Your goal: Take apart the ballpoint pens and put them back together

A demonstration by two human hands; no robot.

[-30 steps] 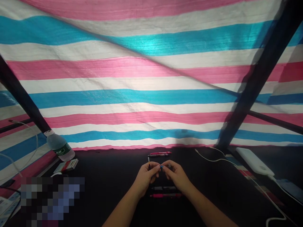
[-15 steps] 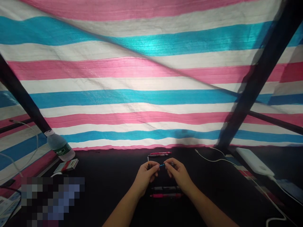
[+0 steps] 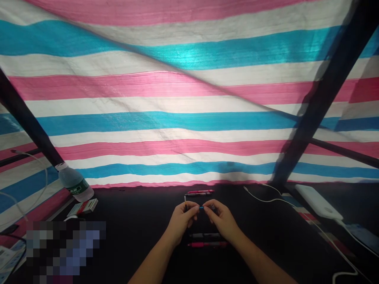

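Both hands meet in a pinch over the black table, at the two ends of a small slim blue piece that looks like part of a pen. My left hand closes its thumb and fingers on the left end. A thin dark stick with a pale tip shows just behind those fingers. On the other end, my right hand is pinched, and a small dark piece shows among its fingers. Below the hands lie a dark, clear-looking pen and a pink pen, both partly covered by the right hand.
Beyond the hands lie a pink pen and a dark pen. A bottle and a small box are at left. A white power bank with a cable is at right. Striped sheeting hangs behind.
My right hand has shifted slightly left, closer to my left hand, so less of the blue piece shows between them. My left hand stays in place.
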